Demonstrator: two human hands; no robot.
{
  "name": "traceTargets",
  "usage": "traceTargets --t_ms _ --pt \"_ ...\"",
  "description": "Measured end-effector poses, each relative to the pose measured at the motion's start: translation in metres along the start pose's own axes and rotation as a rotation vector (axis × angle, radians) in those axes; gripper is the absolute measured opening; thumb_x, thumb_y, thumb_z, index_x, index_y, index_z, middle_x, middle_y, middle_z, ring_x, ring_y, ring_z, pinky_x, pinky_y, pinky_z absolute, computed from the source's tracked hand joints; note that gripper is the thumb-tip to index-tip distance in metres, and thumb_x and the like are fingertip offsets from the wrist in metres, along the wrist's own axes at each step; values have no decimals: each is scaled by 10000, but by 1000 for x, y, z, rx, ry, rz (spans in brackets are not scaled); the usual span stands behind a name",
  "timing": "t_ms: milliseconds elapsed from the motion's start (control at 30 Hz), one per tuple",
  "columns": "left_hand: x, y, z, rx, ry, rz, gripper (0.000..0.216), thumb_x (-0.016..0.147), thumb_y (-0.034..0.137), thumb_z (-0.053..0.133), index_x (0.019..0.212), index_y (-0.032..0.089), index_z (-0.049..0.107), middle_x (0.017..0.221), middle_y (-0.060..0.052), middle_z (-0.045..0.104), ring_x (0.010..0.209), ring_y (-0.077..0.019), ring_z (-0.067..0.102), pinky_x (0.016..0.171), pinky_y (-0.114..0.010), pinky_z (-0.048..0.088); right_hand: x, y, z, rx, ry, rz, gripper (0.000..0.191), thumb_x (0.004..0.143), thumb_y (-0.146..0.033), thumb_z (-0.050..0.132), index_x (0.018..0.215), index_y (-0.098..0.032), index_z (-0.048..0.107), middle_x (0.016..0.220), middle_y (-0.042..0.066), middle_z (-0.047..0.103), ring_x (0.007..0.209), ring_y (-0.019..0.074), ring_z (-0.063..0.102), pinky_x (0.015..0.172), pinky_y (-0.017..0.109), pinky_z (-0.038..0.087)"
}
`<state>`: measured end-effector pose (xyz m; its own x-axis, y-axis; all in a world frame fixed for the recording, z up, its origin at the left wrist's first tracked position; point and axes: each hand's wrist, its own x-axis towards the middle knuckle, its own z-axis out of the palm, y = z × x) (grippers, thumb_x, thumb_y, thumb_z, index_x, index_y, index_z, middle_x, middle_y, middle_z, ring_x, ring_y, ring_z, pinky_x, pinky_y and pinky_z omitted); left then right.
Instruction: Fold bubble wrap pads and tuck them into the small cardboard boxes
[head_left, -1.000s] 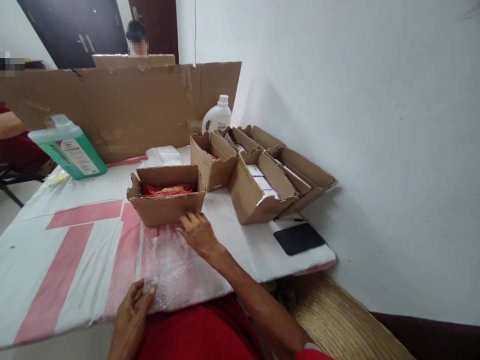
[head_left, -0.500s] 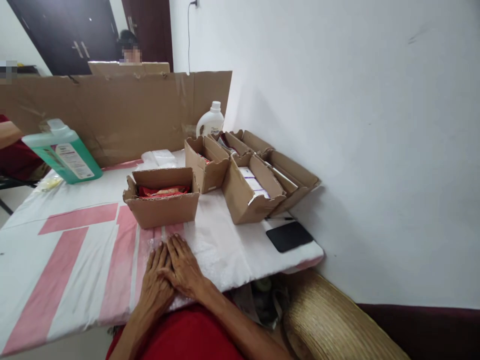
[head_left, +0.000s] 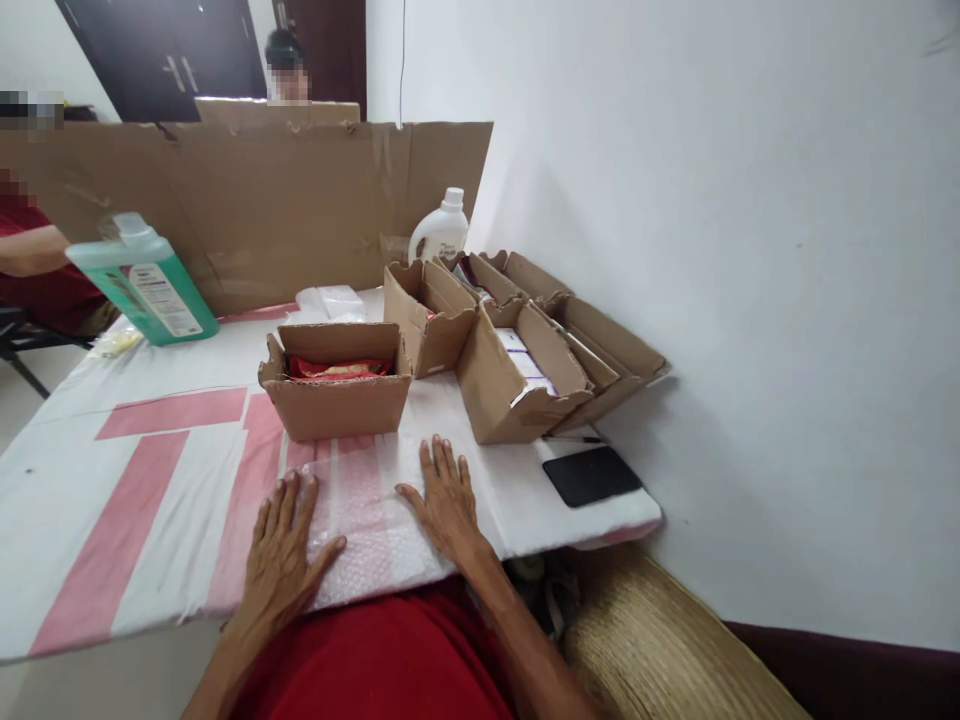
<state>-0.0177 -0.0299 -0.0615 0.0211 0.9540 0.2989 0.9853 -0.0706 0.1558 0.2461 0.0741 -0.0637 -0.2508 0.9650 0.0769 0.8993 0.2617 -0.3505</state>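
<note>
A clear sheet of bubble wrap [head_left: 365,520] lies flat on the white and pink table cover [head_left: 142,470] at the near edge. My left hand [head_left: 283,545] presses flat on its left side, fingers spread. My right hand [head_left: 445,497] lies flat on its right side, fingers stretched out. Neither hand holds anything. Just beyond the sheet stands an open cardboard box [head_left: 337,395] with red packets inside.
More open cardboard boxes [head_left: 517,385] sit to the right by the wall, with a black phone [head_left: 592,475] near the table corner. A green jug [head_left: 146,285] and white bottle [head_left: 441,230] stand before a cardboard screen [head_left: 262,210]. Another person's arm [head_left: 30,255] shows at left.
My hands were together at the middle of the bubble wrap half a second ago. They have slid apart to its left and right sides, flattening it.
</note>
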Motion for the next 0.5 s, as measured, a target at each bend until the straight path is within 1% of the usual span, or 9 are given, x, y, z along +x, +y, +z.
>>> traceTargets --t_ms 67,100,133,200,267,300,367,433,500 --pt "-7 -10 -12 -5 20 -33 868 934 548 511 1615 174 125 1642 -227 279 1513 -383 286 1169 -600 307 -11 10 -10 12 55 -41 852 984 -637 455 1601 -88 248 1650 233 227 1553 349 160 1220 575 215" --pt "-11 -14 -18 -11 27 -23 896 921 559 526 1615 166 117 1641 -234 275 1507 -387 295 1163 -592 321 -18 15 -16 20 66 -117 878 968 -654 475 1603 -93 245 1653 222 232 1555 342 154 1222 560 230" --pt "-16 -19 -24 -19 25 17 930 899 577 553 1614 164 124 1640 -231 279 1502 -383 306 1165 -575 326 -25 20 -23 29 60 -222 911 941 -678 506 1605 -110 247 1660 201 231 1559 336 141 1229 545 234" --pt "-26 -25 -34 -25 -8 164 982 841 618 613 1607 180 182 1632 -200 320 1491 -368 334 1187 -536 308 -41 28 -35 38 -9 -444 987 870 -723 580 1607 -151 258 1672 162 223 1562 334 121 1242 535 221" --pt "-35 -29 -37 -6 -63 305 973 819 617 638 1597 192 237 1616 -174 367 1481 -350 360 1210 -503 275 -52 35 -40 25 -107 -577 1006 834 -694 638 1606 -167 268 1669 149 236 1559 340 135 1245 546 215" --pt "-40 -31 -37 5 -85 355 925 840 569 630 1594 192 249 1608 -165 387 1479 -337 368 1217 -486 266 -57 38 -39 11 -147 -612 958 851 -621 648 1604 -161 274 1664 146 252 1557 334 153 1244 542 223" --pt "-47 -34 -35 25 -95 396 784 899 370 564 1596 196 250 1587 -146 428 1477 -300 383 1217 -450 268 -64 43 -33 -23 -175 -653 787 894 -364 599 1590 -137 309 1647 133 304 1550 306 197 1242 512 254" --pt "-52 -37 -33 26 -66 413 748 888 165 471 1599 210 244 1549 -124 488 1460 -261 416 1200 -417 295 -69 46 -24 -46 -136 -684 715 859 -130 496 1563 -119 369 1622 115 367 1535 283 250 1230 481 296" --pt "-56 -39 -35 15 -25 434 774 855 74 423 1594 236 261 1494 -101 556 1422 -237 471 1173 -393 333 -75 49 -19 -38 -79 -715 719 816 -43 444 1532 -118 426 1591 108 425 1510 285 311 1204 481 342"
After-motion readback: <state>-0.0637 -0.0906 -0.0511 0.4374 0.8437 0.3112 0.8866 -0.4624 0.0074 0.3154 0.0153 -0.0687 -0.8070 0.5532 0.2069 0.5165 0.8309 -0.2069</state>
